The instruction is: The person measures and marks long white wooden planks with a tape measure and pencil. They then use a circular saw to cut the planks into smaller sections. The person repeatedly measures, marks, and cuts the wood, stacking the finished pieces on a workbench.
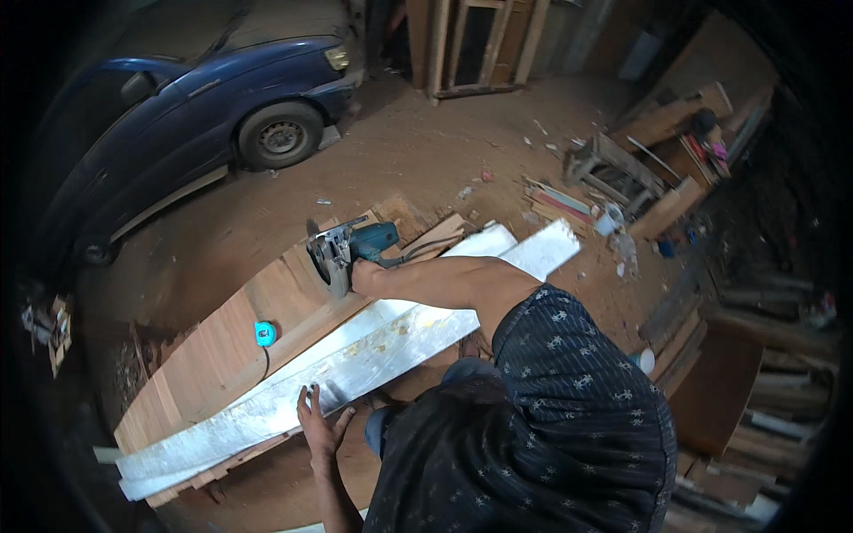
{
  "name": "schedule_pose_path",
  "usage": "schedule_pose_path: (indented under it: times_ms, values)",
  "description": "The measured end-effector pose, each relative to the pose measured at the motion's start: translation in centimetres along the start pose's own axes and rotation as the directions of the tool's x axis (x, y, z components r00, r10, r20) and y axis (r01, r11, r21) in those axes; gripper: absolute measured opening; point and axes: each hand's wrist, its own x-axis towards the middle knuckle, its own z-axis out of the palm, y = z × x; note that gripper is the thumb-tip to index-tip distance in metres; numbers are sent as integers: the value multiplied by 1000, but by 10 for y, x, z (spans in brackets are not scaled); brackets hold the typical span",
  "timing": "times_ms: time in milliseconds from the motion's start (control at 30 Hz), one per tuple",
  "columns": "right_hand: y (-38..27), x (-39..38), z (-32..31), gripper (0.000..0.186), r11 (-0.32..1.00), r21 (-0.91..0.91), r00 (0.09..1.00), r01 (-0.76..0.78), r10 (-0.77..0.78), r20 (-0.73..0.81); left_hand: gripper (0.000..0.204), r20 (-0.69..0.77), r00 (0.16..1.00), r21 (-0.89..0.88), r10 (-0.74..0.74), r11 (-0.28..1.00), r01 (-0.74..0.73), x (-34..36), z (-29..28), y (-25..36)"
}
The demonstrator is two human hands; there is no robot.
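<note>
My right hand [362, 277] is closed at the handle of a circular saw [373, 238] with a teal motor body and grey metal guard. Its fingers are partly hidden. The saw is at the far right end of a wide panel of joined wooden boards [258, 306], which has a curved far edge. Nearer to me, my left hand [322, 426] hovers by the edge of a long silvery-white board [382, 346], thumb and fingers apart. A small dark spot shows at its fingertips, too small to name. On the panel lies a turquoise tape measure [265, 333].
A dark cable [435, 242] trails rightward from the saw. Beyond the panel a blue vehicle [213, 107] is parked on the dirt floor. Wooden frames [480, 44] lean at the back. Scrap wood, a small wooden stool [613, 169] and stacked planks [773, 391] occupy the right side.
</note>
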Motion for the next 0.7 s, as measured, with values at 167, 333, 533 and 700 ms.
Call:
schedule_pose_path:
  times_ms: [167,333,533,700]
  values:
    - [133,-78,16,17,991,122,991,53,-37,-131,79,-207,975,-65,-79,996,67,-15,57,81]
    - [249,-219,61,26,955,297,1000,3,-3,0,54,-225,968,-146,-113,986,81,8,104,184]
    - [321,-407,186,40,783,418,887,-461,397,236,42,103,968,-277,231,941,-195,138,156,329]
    - [285,-557,282,45,280,538,562,-795,673,481,105,357,817,-81,454,886,-457,218,231,426]
